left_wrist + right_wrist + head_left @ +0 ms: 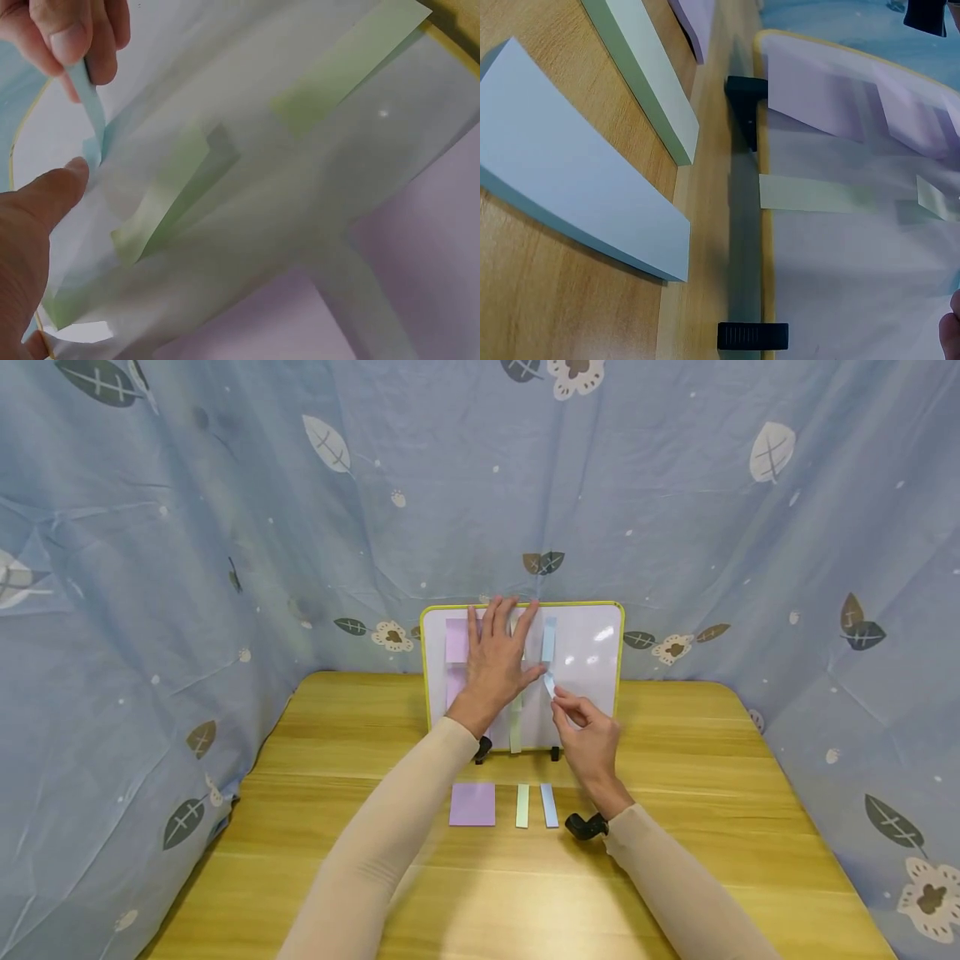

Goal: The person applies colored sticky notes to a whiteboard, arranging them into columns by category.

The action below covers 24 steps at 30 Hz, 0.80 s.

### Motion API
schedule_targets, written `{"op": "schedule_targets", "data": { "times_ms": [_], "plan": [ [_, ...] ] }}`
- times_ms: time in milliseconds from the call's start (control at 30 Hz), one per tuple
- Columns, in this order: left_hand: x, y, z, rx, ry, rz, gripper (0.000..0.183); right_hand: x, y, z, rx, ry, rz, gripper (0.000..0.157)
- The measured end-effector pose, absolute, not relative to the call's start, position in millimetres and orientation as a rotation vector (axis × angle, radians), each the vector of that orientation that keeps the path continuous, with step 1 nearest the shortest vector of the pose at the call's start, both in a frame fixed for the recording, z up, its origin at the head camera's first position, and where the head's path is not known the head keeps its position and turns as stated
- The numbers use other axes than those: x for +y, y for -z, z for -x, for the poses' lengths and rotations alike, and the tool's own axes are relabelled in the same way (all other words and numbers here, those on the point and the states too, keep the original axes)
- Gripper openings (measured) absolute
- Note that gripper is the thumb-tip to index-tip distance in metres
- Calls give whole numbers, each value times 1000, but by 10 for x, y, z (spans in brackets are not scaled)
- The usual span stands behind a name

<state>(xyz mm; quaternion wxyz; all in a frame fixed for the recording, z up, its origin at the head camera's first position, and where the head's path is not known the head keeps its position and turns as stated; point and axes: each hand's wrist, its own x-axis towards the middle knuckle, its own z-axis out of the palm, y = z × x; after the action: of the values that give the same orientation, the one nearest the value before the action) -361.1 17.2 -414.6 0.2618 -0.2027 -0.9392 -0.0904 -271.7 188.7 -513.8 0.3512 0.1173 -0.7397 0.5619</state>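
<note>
My right hand (592, 743) pinches a narrow blue sticky note (550, 685) between thumb and fingertips, at the face of a whiteboard (588, 672). In the left wrist view, the top end of this blue strip (91, 105) meets the board right by my left thumb (56, 191). My left hand (495, 664) lies spread over the upper part of the board, fingers straight up toward its top edge. Another blue strip (550, 639) is stuck just above the pinched one. Under and beside my left hand are green strips (515, 727) and purple square notes (457, 641), partly hidden.
On the wooden table (360, 760) before the board lie a purple note pad (472, 805), a green strip pad (522, 806) and a blue strip pad (549, 806). Black feet (754, 336) support the yellow-edged board. A patterned blue curtain (450, 460) hangs behind and at both sides.
</note>
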Motion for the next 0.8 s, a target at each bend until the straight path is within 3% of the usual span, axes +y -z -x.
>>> {"op": "schedule_targets", "data": {
  "times_ms": [800],
  "plan": [
    [355, 4254, 3626, -2526, 206, 412, 131, 1872, 5195, 2751, -1958, -1430, -296, 11]
  ]
}}
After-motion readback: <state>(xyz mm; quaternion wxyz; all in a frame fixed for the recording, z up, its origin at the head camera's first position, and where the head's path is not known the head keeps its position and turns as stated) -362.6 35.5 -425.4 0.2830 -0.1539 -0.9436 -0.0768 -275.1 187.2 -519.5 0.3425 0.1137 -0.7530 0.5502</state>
